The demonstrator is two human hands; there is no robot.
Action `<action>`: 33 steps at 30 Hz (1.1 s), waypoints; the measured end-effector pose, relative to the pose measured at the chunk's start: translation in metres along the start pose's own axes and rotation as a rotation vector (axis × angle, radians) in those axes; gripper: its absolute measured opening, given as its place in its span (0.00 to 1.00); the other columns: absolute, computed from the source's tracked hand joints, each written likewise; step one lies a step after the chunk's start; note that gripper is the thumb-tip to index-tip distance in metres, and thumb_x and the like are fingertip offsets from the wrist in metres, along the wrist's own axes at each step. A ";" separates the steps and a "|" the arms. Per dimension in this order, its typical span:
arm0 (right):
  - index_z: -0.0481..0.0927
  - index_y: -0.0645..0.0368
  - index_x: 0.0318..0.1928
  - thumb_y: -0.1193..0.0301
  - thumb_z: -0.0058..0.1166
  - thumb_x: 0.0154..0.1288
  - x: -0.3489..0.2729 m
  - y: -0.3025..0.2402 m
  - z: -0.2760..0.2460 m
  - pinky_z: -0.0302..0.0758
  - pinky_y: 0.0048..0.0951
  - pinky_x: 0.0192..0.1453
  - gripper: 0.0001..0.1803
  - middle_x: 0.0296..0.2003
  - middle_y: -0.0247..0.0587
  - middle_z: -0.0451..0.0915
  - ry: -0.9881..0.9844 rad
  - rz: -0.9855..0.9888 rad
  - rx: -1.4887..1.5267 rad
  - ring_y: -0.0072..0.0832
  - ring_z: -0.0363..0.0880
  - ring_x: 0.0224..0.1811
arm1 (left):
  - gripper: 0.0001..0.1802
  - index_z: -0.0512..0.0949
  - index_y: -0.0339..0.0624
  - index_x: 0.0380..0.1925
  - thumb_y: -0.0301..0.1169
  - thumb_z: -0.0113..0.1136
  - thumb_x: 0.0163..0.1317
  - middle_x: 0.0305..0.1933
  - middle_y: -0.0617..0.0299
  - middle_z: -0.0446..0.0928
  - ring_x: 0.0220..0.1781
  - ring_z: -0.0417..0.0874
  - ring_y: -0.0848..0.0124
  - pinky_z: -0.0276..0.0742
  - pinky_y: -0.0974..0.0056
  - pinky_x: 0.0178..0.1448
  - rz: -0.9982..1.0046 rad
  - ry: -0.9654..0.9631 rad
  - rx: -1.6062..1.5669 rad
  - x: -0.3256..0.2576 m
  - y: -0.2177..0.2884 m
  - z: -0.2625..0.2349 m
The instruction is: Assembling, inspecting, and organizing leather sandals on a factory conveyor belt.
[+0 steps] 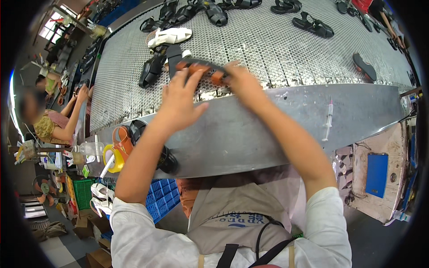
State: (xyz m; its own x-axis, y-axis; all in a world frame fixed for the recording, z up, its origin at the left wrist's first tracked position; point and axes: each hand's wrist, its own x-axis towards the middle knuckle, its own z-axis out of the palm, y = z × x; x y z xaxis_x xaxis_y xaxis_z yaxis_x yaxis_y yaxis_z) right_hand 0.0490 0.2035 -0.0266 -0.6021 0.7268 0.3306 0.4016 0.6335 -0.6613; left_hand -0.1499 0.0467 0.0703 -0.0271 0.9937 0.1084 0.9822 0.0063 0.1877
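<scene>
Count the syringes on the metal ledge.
1: the syringe lies toward the right end of the metal ledge, right of the right hand. Forearms could hide others.

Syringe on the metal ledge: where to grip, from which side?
Probably best: pinch the syringe mid-barrel, across its width, from above with the right hand. It's slim, lies flat on the metal ledge, long axis running roughly near to far.

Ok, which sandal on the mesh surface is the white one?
The white sandal beyond the left hand, toward the upper left of the mesh surface. Its white upper sets it apart; the black sandals around it are dark.
</scene>
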 end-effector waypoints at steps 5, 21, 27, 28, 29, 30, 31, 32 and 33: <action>0.65 0.59 0.77 0.62 0.64 0.74 -0.011 -0.037 -0.017 0.76 0.52 0.74 0.38 0.71 0.62 0.75 -0.252 -0.013 0.136 0.61 0.74 0.74 | 0.35 0.69 0.69 0.80 0.57 0.57 0.75 0.88 0.55 0.59 0.90 0.51 0.40 0.41 0.16 0.82 -0.035 -0.034 0.073 0.048 -0.009 0.042; 0.78 0.58 0.67 0.61 0.62 0.73 -0.079 0.022 -0.103 0.67 0.53 0.80 0.27 0.73 0.51 0.75 -0.127 -0.106 -0.388 0.49 0.69 0.79 | 0.46 0.67 0.46 0.81 0.58 0.65 0.69 0.77 0.43 0.72 0.78 0.71 0.40 0.61 0.33 0.81 -0.638 0.199 0.071 0.236 -0.214 0.066; 0.76 0.59 0.70 0.61 0.62 0.73 -0.093 0.021 -0.105 0.67 0.52 0.79 0.29 0.73 0.50 0.75 -0.149 -0.086 -0.356 0.49 0.69 0.79 | 0.49 0.65 0.52 0.79 0.50 0.77 0.61 0.65 0.40 0.83 0.68 0.85 0.44 0.78 0.40 0.70 -0.460 0.153 -0.181 0.272 -0.141 0.120; 0.76 0.59 0.70 0.61 0.62 0.73 -0.094 0.019 -0.103 0.67 0.52 0.79 0.29 0.73 0.50 0.75 -0.154 -0.105 -0.344 0.49 0.69 0.79 | 0.46 0.67 0.52 0.76 0.46 0.78 0.60 0.60 0.44 0.87 0.63 0.88 0.44 0.80 0.42 0.68 -0.431 0.116 -0.208 0.265 -0.127 0.122; 0.72 0.62 0.73 0.60 0.63 0.73 -0.099 0.022 -0.106 0.66 0.53 0.81 0.34 0.74 0.53 0.73 -0.137 -0.051 -0.302 0.51 0.68 0.79 | 0.44 0.69 0.53 0.74 0.45 0.79 0.59 0.59 0.46 0.88 0.62 0.89 0.46 0.82 0.46 0.66 -0.311 0.065 -0.201 0.257 -0.080 0.115; 0.68 0.65 0.77 0.59 0.64 0.74 -0.104 0.024 -0.109 0.64 0.54 0.82 0.39 0.75 0.57 0.72 -0.117 0.002 -0.259 0.54 0.67 0.80 | 0.43 0.72 0.51 0.72 0.45 0.81 0.58 0.59 0.44 0.88 0.61 0.89 0.48 0.83 0.50 0.64 -0.178 -0.047 -0.289 0.244 -0.034 0.094; 0.68 0.65 0.77 0.59 0.64 0.74 -0.105 0.024 -0.111 0.64 0.54 0.82 0.39 0.75 0.57 0.72 -0.115 0.005 -0.257 0.54 0.67 0.80 | 0.41 0.77 0.49 0.67 0.46 0.83 0.56 0.57 0.45 0.88 0.57 0.90 0.51 0.84 0.50 0.61 -0.100 -0.049 -0.340 0.221 0.007 0.074; 0.61 0.67 0.79 0.58 0.66 0.73 -0.106 0.023 -0.114 0.62 0.55 0.84 0.45 0.77 0.61 0.68 -0.042 0.066 -0.169 0.57 0.64 0.81 | 0.39 0.81 0.47 0.63 0.47 0.85 0.53 0.51 0.50 0.89 0.51 0.90 0.57 0.85 0.54 0.57 0.003 -0.045 -0.474 0.200 0.040 0.058; 0.55 0.70 0.82 0.57 0.68 0.72 -0.106 0.021 -0.115 0.59 0.56 0.85 0.51 0.79 0.65 0.64 0.031 0.122 -0.076 0.60 0.61 0.82 | 0.37 0.81 0.43 0.62 0.42 0.86 0.54 0.44 0.55 0.87 0.43 0.87 0.66 0.84 0.60 0.49 -0.044 -0.174 -0.716 0.174 0.077 0.026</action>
State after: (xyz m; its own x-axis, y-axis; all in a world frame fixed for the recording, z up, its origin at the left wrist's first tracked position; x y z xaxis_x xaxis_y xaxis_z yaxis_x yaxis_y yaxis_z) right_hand 0.2009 0.1700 0.0019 -0.5240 0.8070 0.2723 0.5223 0.5570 -0.6457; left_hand -0.0741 0.2233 0.0787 0.0249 0.9980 -0.0588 0.6171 0.0309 0.7863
